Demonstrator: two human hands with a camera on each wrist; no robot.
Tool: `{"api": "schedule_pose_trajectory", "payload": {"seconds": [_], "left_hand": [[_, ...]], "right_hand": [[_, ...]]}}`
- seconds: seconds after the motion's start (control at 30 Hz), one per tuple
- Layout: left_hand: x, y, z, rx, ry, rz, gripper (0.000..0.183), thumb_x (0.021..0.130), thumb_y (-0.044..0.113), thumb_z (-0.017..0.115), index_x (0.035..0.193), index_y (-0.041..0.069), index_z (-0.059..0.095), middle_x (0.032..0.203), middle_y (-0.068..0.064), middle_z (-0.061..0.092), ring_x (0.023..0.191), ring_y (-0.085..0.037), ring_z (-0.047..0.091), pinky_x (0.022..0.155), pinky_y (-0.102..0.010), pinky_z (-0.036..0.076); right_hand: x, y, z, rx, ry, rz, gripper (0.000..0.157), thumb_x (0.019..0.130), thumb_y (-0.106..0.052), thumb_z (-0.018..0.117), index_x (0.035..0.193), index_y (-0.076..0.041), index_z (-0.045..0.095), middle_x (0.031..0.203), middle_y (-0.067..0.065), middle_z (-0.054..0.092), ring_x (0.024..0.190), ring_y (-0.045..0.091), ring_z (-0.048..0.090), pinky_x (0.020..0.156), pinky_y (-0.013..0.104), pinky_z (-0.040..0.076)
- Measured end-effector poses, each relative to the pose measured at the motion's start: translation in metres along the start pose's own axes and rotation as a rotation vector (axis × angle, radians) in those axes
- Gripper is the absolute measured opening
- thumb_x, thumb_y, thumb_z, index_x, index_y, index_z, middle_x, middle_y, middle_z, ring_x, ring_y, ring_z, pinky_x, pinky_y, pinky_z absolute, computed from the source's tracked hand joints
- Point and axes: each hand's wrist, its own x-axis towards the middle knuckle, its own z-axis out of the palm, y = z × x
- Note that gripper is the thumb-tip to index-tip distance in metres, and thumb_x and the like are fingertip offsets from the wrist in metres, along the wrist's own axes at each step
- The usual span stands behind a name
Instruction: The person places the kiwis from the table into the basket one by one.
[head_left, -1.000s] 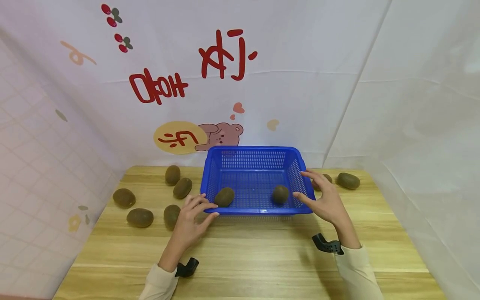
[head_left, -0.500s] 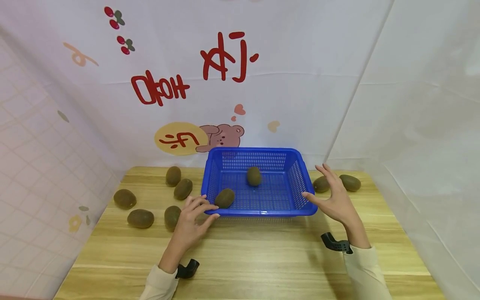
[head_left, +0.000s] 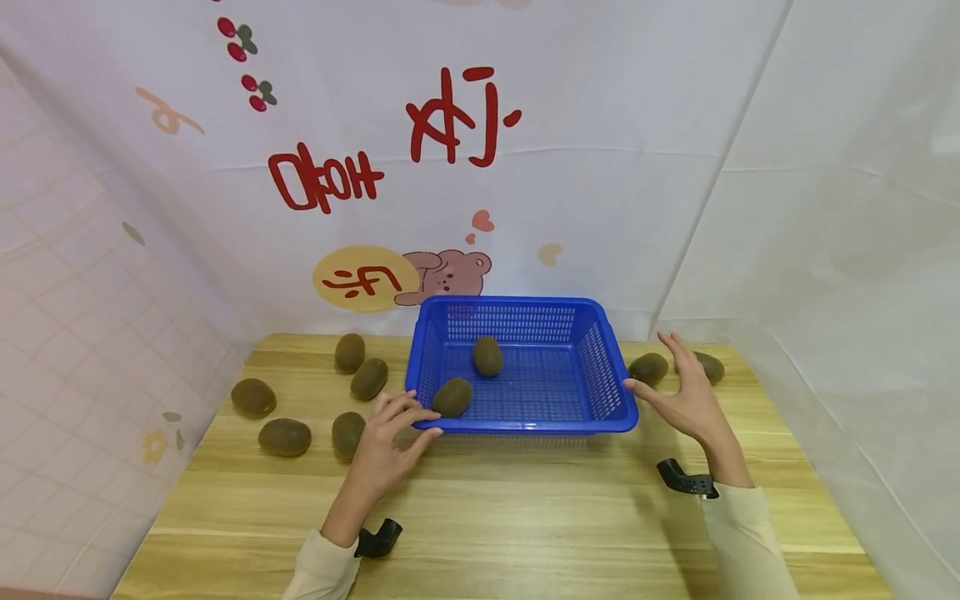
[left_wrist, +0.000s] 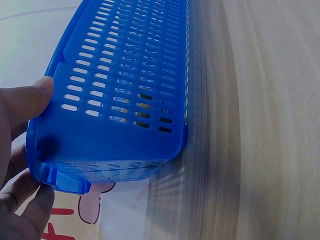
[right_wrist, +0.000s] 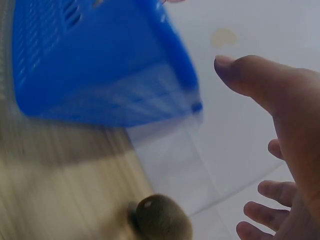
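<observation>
A blue plastic basket with slotted walls sits on the table, holding two brown kiwis. One kiwi lies at its front left and another kiwi a little behind. At the front left corner my left hand grips the rim; in the left wrist view the thumb lies on the front side, with the fingers around the corner. My right hand is spread in the air beside the basket's right side, holding nothing. Its thumb stands apart from the rim in the right wrist view.
Several kiwis lie left of the basket, among them a kiwi and a kiwi near my left hand. To the right are a kiwi and a partly hidden kiwi. A white printed cloth hangs behind the table.
My right hand has moved right, away from the basket's right rim. One kiwi has rolled from the basket's right side to the left half. My left hand keeps its place.
</observation>
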Motion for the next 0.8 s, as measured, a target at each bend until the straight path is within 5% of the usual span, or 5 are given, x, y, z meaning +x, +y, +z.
{"api": "schedule_pose_trajectory", "payload": {"seconds": [0.43, 0.8], "left_hand": [[-0.001, 0.0, 0.001, -0.005, 0.006, -0.001, 0.023, 0.082, 0.012, 0.087, 0.102, 0.02, 0.08, 0.107, -0.005, 0.071, 0.12, -0.033, 0.056, 0.103, -0.059, 0.048], [0.0, 0.001, 0.001, 0.006, 0.012, -0.001, 0.024, 0.081, 0.012, 0.087, 0.101, 0.021, 0.08, 0.106, 0.001, 0.071, 0.121, -0.033, 0.057, 0.101, -0.059, 0.049]], "right_hand": [[0.016, 0.035, 0.004, 0.014, -0.071, 0.088, 0.106, 0.091, -0.06, 0.07, 0.167, -0.027, 0.004, 0.172, 0.02, 0.008, 0.149, 0.057, 0.023, 0.108, 0.081, 0.028], [0.029, 0.061, 0.016, 0.017, -0.07, 0.101, 0.111, 0.089, -0.058, 0.073, 0.167, -0.014, 0.007, 0.169, 0.028, 0.012, 0.151, 0.058, 0.018, 0.111, 0.081, 0.023]]}}
